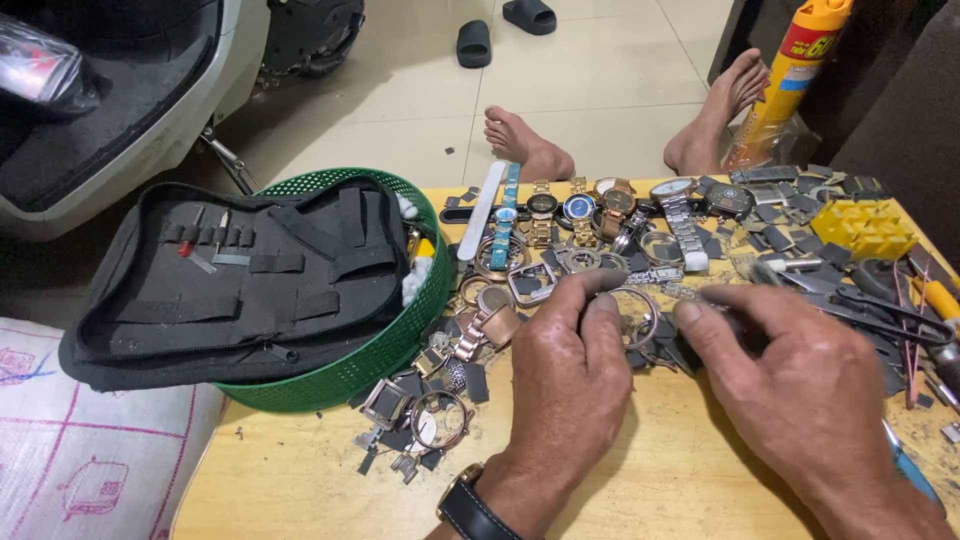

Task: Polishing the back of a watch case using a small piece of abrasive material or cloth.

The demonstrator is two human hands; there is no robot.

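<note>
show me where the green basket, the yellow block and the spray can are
green basket (345,372), head view, on its front mesh wall.
yellow block (862,228), head view, on its ridged top face.
spray can (792,70), head view, on the yellow body below the orange cap.

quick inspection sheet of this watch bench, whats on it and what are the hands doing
surface: yellow wooden table, scuffed.
job's things: round watch ring pinched by left hand; right hand beside it, what it grips hidden.
clutter: row of wristwatches, loose cases and dark strap bits, yellow block, green basket under an open black tool case.
fingers: both sets curled at the ring.
cables: nothing seen.
surroundings: tiled floor, two sandals, another person's bare feet, scooter, spray can.
</note>
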